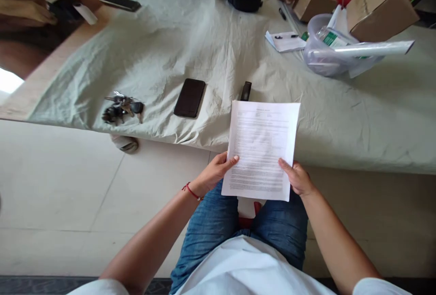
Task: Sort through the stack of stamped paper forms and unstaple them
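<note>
— Pale floor tiles (68,186) run under a long table (30,90) draped in a wrinkled grey-green cloth (190,36), and the person sits just off its near edge. See any trouble?

— Mostly with the printed sheet (260,149). It is held up over the lap, its top edge above the cloth's near edge. The left hand (214,173) pinches the lower left margin, thumb on the face. The right hand (298,177) does the same on the lower right. Only the bottom is gripped, so I'd judge the upper half could flop forward or crease.

— And on the table?

— A clear plastic tub (327,54) on the far right has a long wrapped tube (374,48) overhanging it; a knock could tip that out. The black phone (190,97) lies near the edge, with a small dark gadget (245,91) just behind the sheet's top. The bunch of keys (121,107) sits nearest the drop, and a tug on the cloth might slide them off.

— Other people?

— Hands at both far corners, well apart from these.
</note>
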Demonstrator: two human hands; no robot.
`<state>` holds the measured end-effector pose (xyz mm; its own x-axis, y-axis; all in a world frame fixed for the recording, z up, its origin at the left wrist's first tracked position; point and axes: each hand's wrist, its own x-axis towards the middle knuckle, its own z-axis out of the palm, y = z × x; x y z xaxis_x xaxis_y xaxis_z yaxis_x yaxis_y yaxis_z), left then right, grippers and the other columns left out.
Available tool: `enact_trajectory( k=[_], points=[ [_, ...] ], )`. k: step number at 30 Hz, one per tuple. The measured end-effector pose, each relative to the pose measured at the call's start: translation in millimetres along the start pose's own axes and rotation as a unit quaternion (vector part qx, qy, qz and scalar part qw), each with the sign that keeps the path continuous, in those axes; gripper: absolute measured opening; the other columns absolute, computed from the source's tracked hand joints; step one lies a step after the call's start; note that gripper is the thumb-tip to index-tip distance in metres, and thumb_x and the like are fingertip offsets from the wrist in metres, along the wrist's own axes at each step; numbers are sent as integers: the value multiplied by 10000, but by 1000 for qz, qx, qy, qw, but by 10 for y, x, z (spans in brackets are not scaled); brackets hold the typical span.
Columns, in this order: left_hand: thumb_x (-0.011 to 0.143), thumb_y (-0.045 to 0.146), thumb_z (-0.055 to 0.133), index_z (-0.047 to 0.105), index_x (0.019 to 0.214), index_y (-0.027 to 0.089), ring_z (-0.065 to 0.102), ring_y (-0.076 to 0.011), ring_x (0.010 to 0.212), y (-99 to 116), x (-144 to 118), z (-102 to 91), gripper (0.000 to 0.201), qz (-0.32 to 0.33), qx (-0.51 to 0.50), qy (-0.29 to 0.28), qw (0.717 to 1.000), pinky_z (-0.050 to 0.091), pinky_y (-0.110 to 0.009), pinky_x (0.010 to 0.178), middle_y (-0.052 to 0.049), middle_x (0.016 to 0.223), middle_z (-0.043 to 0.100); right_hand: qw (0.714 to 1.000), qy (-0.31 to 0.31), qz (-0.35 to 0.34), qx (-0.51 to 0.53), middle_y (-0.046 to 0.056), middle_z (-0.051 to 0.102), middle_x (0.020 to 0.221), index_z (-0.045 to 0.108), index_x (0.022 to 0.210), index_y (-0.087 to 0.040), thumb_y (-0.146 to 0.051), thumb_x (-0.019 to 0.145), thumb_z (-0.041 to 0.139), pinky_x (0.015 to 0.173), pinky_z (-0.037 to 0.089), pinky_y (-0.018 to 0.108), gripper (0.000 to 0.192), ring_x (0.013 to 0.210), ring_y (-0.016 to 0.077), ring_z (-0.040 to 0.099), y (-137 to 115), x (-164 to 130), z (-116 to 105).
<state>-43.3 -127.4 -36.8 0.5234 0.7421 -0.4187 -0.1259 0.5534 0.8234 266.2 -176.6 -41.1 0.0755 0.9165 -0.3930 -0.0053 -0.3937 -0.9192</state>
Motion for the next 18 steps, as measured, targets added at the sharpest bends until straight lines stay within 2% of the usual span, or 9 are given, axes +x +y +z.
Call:
enact_trajectory(
  k=[3,5,9,14,17,18],
  points=[
    [871,749,954,862,1294,181,835,-358,1149,-72,-42,24,715,24,-76,57,995,661,-430,978,-152,1261,886,999,-18,26,20,129,910,1235,917,1132,-248,-821,841,919,1233,650,619,642,1260,422,857,249,-213,72],
    [835,773,970,866,1244,166,838,-352,1122,-121,-38,29,739,26,-106,76,991,661,-425,967,-155,1220,889,999,-42,31,15,130,907,1256,913,1159,-252,-823,847,913,1256,632,617,650,1282,418,850,349,-342,104],
    [726,770,1044,870,1078,128,852,-350,1020,-230,-14,11,752,-28,-126,70,989,677,-427,914,-177,1090,895,998,-45,39,11,125,894,1322,897,1256,-271,-834,824,923,1326,569,612,710,1369,408,814,434,-519,172],
    [672,670,1115,869,1197,134,862,-367,1071,-322,-40,-15,790,-50,-160,44,985,699,-449,963,-179,1122,901,997,-48,65,17,119,900,1289,899,1205,-284,-852,853,880,1299,585,622,669,1307,408,838,500,-623,261],
    [693,625,1117,870,1145,124,864,-360,1013,-377,-103,-51,719,-66,-163,72,982,703,-456,944,-190,1099,901,995,-74,63,-35,132,901,1263,890,1194,-270,-841,891,845,1261,606,634,648,1277,406,842,566,-586,241],
    [714,612,1109,870,1128,123,864,-357,1000,-401,-131,-66,684,-75,-158,79,981,704,-456,935,-189,1078,901,995,-57,48,-66,138,903,1242,882,1194,-264,-838,885,846,1229,623,644,653,1251,408,846,576,-546,214]
  ],
)
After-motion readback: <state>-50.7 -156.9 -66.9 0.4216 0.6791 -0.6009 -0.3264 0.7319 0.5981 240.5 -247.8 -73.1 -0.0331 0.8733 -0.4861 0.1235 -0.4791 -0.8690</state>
